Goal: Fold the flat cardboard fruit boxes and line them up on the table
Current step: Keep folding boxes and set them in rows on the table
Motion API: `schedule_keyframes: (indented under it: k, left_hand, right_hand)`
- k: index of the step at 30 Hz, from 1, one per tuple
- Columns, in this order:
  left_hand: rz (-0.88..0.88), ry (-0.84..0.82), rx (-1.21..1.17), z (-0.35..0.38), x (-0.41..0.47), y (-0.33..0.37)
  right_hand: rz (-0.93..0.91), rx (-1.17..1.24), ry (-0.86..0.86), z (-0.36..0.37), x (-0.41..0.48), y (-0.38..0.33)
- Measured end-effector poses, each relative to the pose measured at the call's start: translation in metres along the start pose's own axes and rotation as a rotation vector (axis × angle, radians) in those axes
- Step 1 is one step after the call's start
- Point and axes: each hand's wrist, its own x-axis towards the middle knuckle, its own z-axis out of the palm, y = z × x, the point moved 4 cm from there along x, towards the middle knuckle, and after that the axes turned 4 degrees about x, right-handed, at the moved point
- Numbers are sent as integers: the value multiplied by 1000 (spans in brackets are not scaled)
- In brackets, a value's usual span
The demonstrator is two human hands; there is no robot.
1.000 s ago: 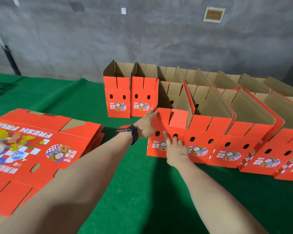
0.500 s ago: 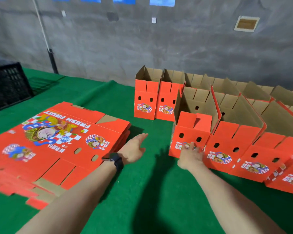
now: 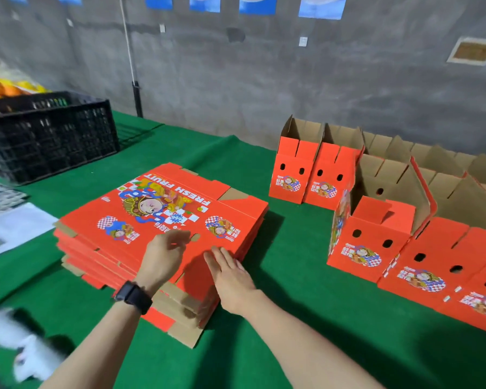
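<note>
A stack of flat red fruit boxes (image 3: 163,220) printed "FRESH FRUIT" lies on the green table (image 3: 278,318), left of centre. My left hand (image 3: 163,256), with a black watch on the wrist, hovers over the top sheet's near part with fingers loosely bent, holding nothing. Just to its right, my right hand (image 3: 230,270) lies flat on the same sheet near its right edge, fingers straight. Folded red boxes stand in two rows at the right: the nearest front one (image 3: 373,237) and two at the back (image 3: 306,175).
A black plastic crate (image 3: 48,138) with oranges on top stands at the far left. White papers (image 3: 14,226) lie left of the stack. A grey concrete wall runs behind the table. Something white and blurred shows at the bottom left corner.
Both hands left the front folded box at the right and came left onto the flat stack. The view swung left, bringing the crate into sight.
</note>
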Motion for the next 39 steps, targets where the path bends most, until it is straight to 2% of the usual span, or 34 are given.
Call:
schedule_keyframes:
  k: [7, 17, 19, 23, 27, 30, 36, 39]
  left_hand:
    - [-25, 15, 15, -43, 0, -26]
    - [139, -202, 204, -8, -28, -15]
    - [198, -213, 220, 2, -39, -9]
    - [344, -140, 186, 7, -54, 17]
    - [433, -56, 171, -7, -54, 45]
    - [380, -10, 165, -24, -40, 51]
    - [163, -77, 183, -42, -9, 35]
    - [128, -93, 124, -36, -11, 43]
  right_hand:
    - [67, -79, -101, -4, 25, -14]
    - [42, -162, -26, 9, -26, -17]
    - [8, -172, 69, -1, -36, -17]
    - [-172, -188, 320, -29, -50, -18]
    - [-219, -140, 602, -64, -60, -4]
    - [-287, -196, 662, -86, -76, 14]
    - [-440, -321, 703, -125, -126, 53]
    - [-463, -373, 745, -151, -147, 63]
